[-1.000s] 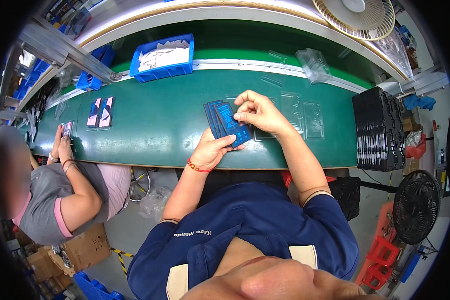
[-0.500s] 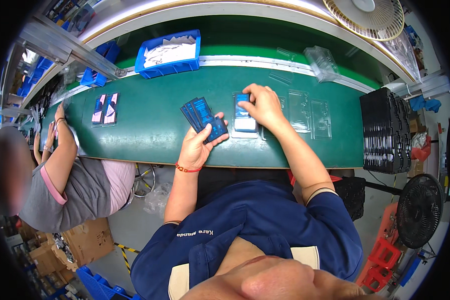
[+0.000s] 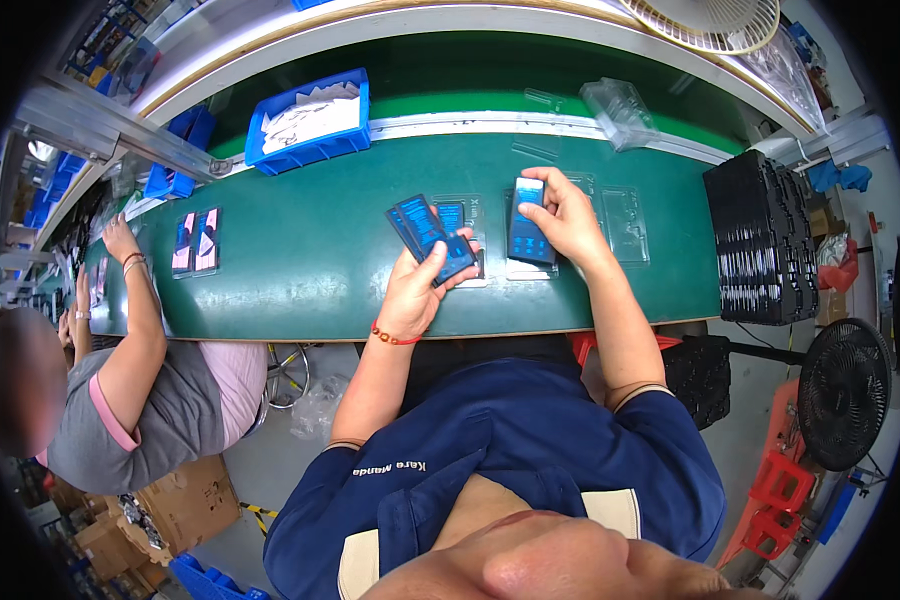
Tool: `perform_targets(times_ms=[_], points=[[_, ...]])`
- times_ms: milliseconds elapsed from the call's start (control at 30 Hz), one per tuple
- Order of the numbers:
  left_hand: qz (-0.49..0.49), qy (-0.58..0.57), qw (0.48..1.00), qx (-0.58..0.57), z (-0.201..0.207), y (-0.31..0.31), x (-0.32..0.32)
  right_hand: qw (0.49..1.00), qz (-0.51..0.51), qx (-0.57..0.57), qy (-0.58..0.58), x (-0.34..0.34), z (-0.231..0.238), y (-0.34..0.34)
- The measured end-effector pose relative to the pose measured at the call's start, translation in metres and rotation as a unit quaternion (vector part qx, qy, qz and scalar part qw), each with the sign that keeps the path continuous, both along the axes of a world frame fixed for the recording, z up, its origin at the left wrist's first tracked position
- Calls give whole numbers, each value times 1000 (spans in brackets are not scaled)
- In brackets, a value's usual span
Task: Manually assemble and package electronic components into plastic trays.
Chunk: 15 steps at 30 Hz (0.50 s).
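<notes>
My left hand [image 3: 410, 295] grips a small fan of flat, dark rectangular pieces [image 3: 417, 232] with pale blue print; they look like phone batteries. Between the thumb and fingers of my right hand [image 3: 573, 222] is another dark piece [image 3: 527, 238] of the same kind, held over a clear plastic tray. Beside the fanned pieces, a clear blister tray [image 3: 477, 203] has a dark printed piece [image 3: 451, 214] lying in it, partly covered by my left hand. To the right of my right hand lies a clear tray [image 3: 627, 228] with nothing dark in it.
A blue bin [image 3: 360, 130] of white slips stands at the back. Two filled trays [image 3: 195, 240] lie left, near a co-worker [image 3: 150, 400]. Clear trays [image 3: 618, 112] are stacked at the back; black trays [image 3: 762, 240] are piled at the right end. A black fan [image 3: 845, 395] stands beyond.
My right hand has moved right from the tray that now holds a dark piece to the neighbouring tray, with another piece in its grip. My left hand's fan has shifted right and holds fewer pieces.
</notes>
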<state>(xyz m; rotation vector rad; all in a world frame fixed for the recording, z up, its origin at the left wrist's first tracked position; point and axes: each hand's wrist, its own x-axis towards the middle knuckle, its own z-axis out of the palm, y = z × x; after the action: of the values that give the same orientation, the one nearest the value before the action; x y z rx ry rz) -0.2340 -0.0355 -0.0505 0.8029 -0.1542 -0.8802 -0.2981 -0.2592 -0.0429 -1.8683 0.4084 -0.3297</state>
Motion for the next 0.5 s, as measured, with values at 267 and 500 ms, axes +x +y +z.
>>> perform_targets(times_ms=[267, 500], points=[[-16, -67, 997, 40, -4, -18, -4, 948, -64, -308, -47, -11, -5, 11], [-63, -122, 988, 70, -2, -46, -20, 995, -27, 62, -78, -24, 4, -3]])
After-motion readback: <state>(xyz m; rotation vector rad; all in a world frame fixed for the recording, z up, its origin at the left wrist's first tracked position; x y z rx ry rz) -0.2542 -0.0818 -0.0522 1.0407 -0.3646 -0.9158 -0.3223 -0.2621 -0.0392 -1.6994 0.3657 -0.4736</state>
